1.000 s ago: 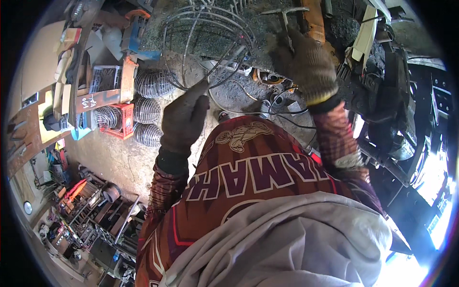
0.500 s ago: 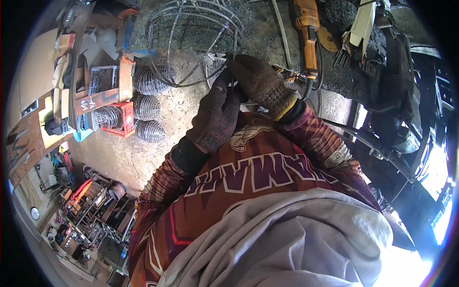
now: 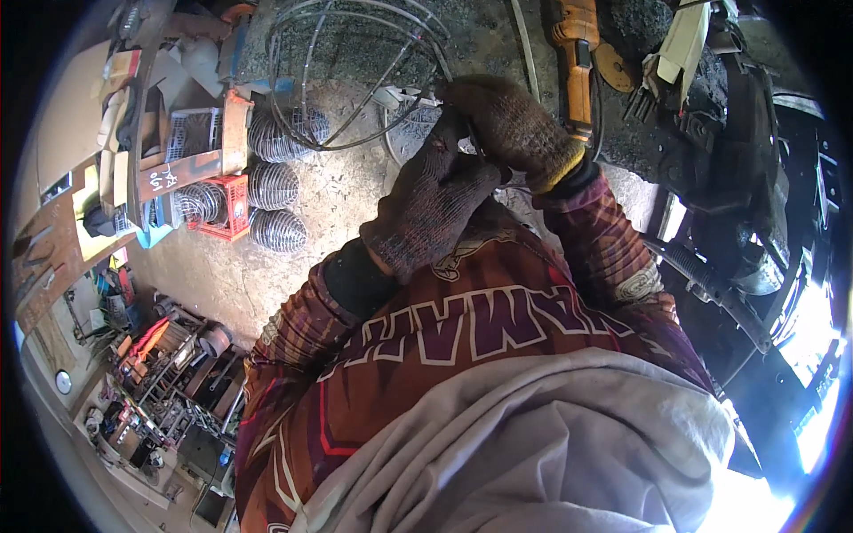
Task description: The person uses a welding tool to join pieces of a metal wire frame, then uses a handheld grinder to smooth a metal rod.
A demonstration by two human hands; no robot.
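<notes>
A round wire cage [image 3: 329,146] of thin metal rods and hoops stands at the top, left of and beyond my hands. Both hands wear dark knitted work gloves and meet at the cage's near right side. My right hand [image 3: 515,124], with a yellow glove cuff edge, is curled closed around a rod there. Just below and left of it, my left hand [image 3: 431,200] has its fingers closed toward the same spot. The gloves hide the fingertips and the exact grip.
An orange corded power tool [image 3: 577,80] lies right of my hands, beside a brown disc [image 3: 613,69]. Several coiled wire cages [image 3: 273,185] sit left on the floor, near a red crate [image 3: 236,209]. Dark machinery [image 3: 733,178] stands at the right; cluttered shelving [image 3: 182,373] at lower left.
My right hand has shifted slightly right and up. The left hand has turned and moved a little right, its thumb now more in sight. The cage has tilted slightly with them.
</notes>
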